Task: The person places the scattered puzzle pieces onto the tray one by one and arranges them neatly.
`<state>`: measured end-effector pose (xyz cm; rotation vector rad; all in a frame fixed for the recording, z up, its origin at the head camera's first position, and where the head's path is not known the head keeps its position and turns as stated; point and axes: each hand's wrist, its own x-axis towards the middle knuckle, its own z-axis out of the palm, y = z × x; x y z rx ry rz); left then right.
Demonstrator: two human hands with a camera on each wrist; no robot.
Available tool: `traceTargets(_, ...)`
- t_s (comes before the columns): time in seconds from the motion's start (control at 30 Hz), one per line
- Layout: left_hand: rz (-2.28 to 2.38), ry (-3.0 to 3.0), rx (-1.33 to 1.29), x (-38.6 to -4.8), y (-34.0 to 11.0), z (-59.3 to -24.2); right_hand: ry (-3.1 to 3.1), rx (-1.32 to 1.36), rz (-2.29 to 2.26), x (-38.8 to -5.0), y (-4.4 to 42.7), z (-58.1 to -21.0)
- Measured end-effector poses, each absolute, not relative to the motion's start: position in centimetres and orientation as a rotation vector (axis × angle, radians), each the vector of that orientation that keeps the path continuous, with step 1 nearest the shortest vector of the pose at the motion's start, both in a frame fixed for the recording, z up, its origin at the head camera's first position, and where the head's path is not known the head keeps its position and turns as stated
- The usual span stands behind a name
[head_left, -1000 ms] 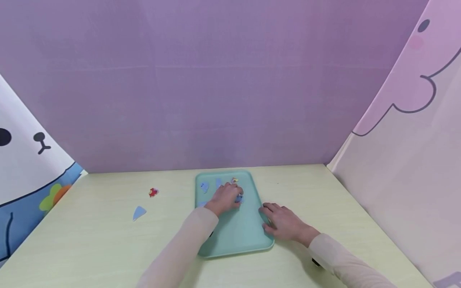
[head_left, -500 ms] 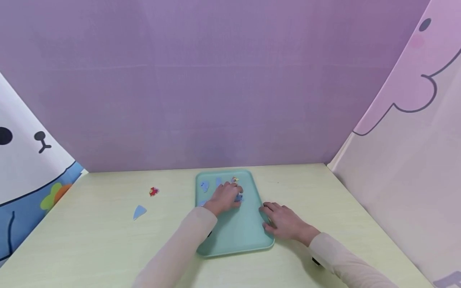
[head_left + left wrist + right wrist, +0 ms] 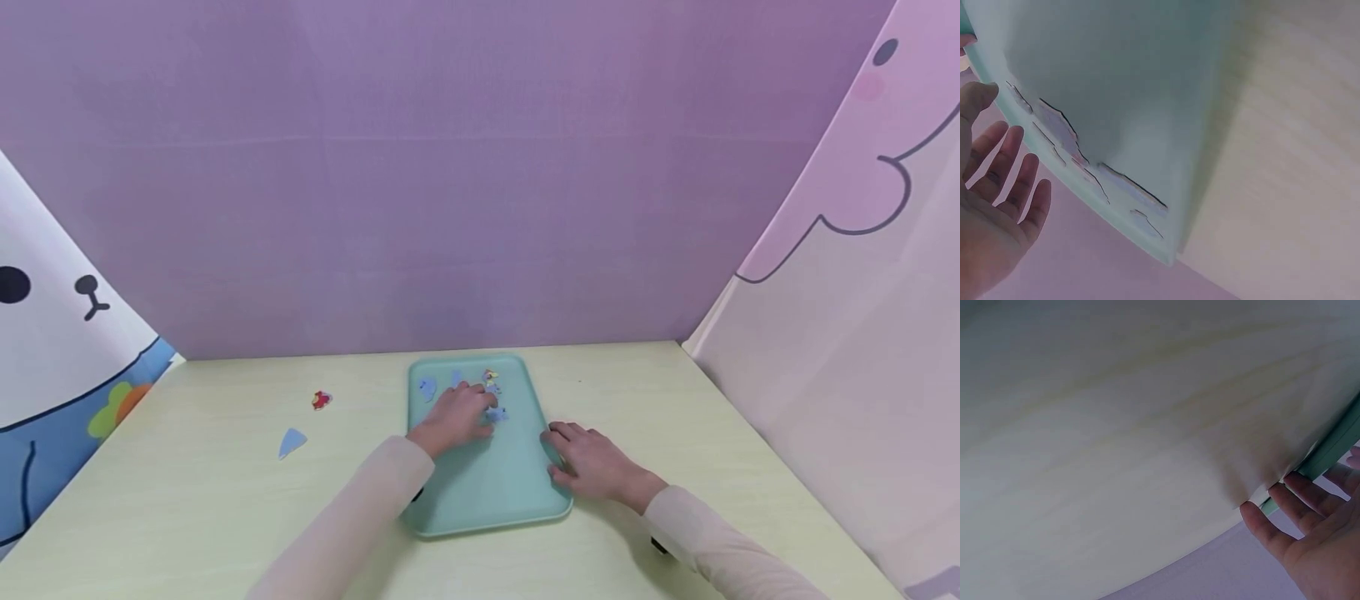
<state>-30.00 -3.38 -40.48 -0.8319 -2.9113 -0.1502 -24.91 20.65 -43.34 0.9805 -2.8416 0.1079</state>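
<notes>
Several flat, irregular blue pieces lie at the far end of the green tray (image 3: 487, 492), like thin jigsaw pieces. Just left of a blue piece (image 3: 497, 414), my left hand (image 3: 452, 417) hovers over the tray. Its fingers are spread and loosely bent around nothing, as the palm of the left hand (image 3: 997, 200) shows in the left wrist view. Near the far rim is a piece with yellow and red (image 3: 490, 376). My right hand (image 3: 596, 462) rests at the tray's right rim, its fairly straight fingertips (image 3: 1252, 511) touching beside the edge.
Left of the tray, a small red piece (image 3: 321, 400) and a blue triangular piece (image 3: 292, 442) lie on the pale table (image 3: 187, 500). A purple cloth wall (image 3: 480, 183) stands behind the table, with printed cloth panels on both sides.
My left hand has drawn back slightly to the left, away from the blue pieces at the tray's right, which now show more fully. The right hand has stayed at the rim.
</notes>
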Motion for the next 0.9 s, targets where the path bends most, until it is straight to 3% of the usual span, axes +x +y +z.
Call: traceTargets(0.9, -0.274, -2.752, -0.784, -26.4, -13.4, -40.4, -2.87, 0.962, 0.143, -24.8, 20.6, -43.3)
